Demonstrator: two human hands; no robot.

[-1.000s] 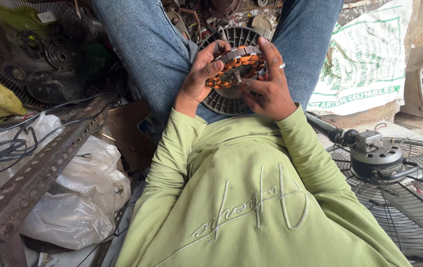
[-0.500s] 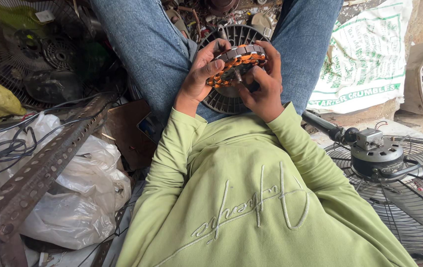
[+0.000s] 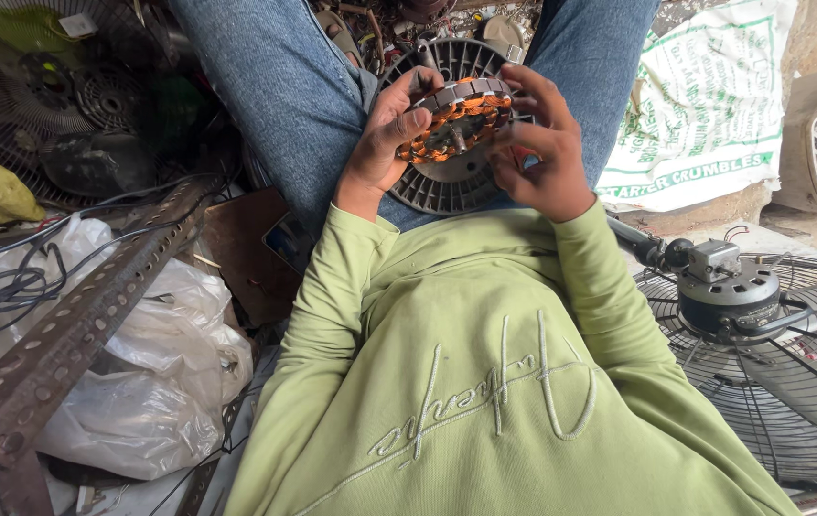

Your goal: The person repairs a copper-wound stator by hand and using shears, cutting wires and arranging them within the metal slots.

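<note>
As seen from the head camera, gripped between left hand [image 3: 385, 143] and right hand [image 3: 540, 153] — a copper-wound motor stator [image 3: 454, 119], fingers closed round its rim. Held just above a grey ribbed fan housing [image 3: 447, 186] between denim-clad knees — fan motor [image 3: 729, 296] off right.

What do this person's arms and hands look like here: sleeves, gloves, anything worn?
Both arms are in long, light green sweatshirt sleeves with ribbed cuffs ending at the wrists. The left hand and right hand are bare, with no gloves. No watch or bracelet shows. The sweatshirt front carries tone-on-tone embroidered script.
</note>
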